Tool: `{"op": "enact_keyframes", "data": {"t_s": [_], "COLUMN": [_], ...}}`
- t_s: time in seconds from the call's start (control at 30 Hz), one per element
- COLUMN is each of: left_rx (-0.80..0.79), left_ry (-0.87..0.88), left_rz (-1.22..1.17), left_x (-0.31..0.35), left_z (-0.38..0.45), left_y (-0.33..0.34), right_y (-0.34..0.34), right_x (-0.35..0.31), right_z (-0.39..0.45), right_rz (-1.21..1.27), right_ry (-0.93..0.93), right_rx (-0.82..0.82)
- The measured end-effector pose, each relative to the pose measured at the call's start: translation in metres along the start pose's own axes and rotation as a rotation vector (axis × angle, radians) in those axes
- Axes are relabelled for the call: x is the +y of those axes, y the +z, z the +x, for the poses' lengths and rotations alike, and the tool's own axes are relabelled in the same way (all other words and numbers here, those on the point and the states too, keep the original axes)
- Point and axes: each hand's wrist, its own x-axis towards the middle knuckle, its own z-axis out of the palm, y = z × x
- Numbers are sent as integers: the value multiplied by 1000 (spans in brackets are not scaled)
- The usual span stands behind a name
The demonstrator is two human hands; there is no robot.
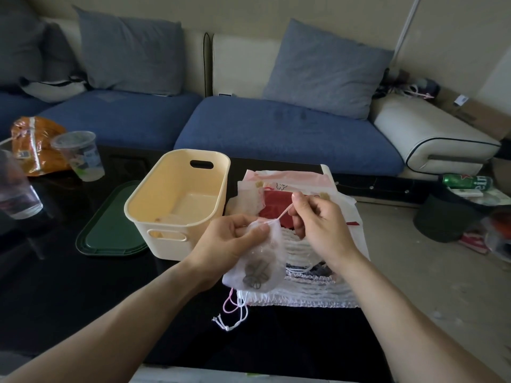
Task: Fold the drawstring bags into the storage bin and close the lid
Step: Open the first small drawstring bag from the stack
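Observation:
My left hand [229, 239] grips the gathered neck of a small sheer white drawstring bag [260, 264] with a grey flower print, held above the table. My right hand [318, 219] pinches the bag's pink drawstring [284, 214] and holds it taut up to the right. Under the hands lies a pile of other drawstring bags [304, 288], white, red and pink, with loose cords [235, 313] trailing off its near edge. The cream storage bin [177, 200] stands open to the left of the pile, something pale lying on its floor. Its green lid [110, 225] lies flat left of the bin.
The black table [83, 294] also bears two clear plastic cups [80, 156] and an orange snack bag [36, 145] at the far left. A blue sofa [276, 128] runs behind. On the floor to the right stand a dark bucket [442, 217] and a green can [464, 182].

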Motion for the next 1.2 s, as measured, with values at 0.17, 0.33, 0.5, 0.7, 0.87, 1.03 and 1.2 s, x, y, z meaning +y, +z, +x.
{"op": "enact_keyframes", "data": {"t_s": [0.17, 0.33, 0.5, 0.7, 0.87, 1.03, 1.2], "left_rx": [-115, -160, -159, -108, -53, 197, 186], "left_ry": [-19, 15, 77, 125, 241, 327, 62], "left_rz": [107, 217, 356, 409, 640, 977, 527], "left_x": [-1, 2, 4, 2, 0, 15, 29], "left_z": [-2, -3, -7, -5, -7, -11, -18], "left_y": [0, 5, 9, 11, 12, 8, -1], "right_y": [0, 4, 5, 3, 3, -5, -2], "right_x": [-4, -9, -13, -17, -18, -18, -19], "right_z": [-1, -1, -4, -3, -3, -5, -9], "right_rz": [164, 173, 142, 322, 390, 387, 391], "right_ry": [160, 194, 212, 350, 414, 387, 383], "right_rx": [39, 0, -65, 52, 16, -194, -530]}}
